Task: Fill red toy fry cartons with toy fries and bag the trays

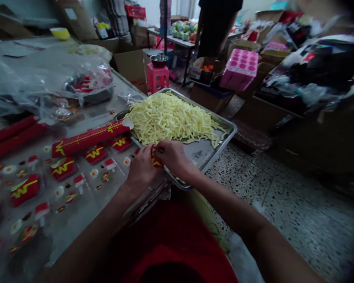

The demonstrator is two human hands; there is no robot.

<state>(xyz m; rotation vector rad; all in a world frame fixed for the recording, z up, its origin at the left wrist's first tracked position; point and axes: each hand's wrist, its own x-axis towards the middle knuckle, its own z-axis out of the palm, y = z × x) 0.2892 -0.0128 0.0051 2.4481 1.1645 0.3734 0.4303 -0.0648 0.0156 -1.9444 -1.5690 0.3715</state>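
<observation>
Fingers [148, 152] of the left hand [141, 167] are wrapped around a small red box with a yellow zigzag [155, 162], held up at the near left edge of a shallow silver metal tray [199, 151]. The right hand [173, 158] meets it there, its fingers curled down at the top of that box; from where I stand I cannot tell whether they pinch anything. Pale yellow, thin soft-looking strips [168, 116] heap up over the far and left parts of the tray, which juts past the right edge of the grey desk [90, 212] over the speckled floor [250, 184].

Left of the tray, a long red stack of nested boxes [85, 138] lies slantwise, its right end against the tray's edge. Similar red boxes with yellow zigzags [61, 168] are set out on the desk among flat little fried-egg shapes [59, 192] and red-and-white ice-lolly shapes [79, 181]. On the far side, a steel bowl [159, 59] rests on a pink plastic stool [157, 76], and a person in dark clothes [216, 25] stands to its right.
</observation>
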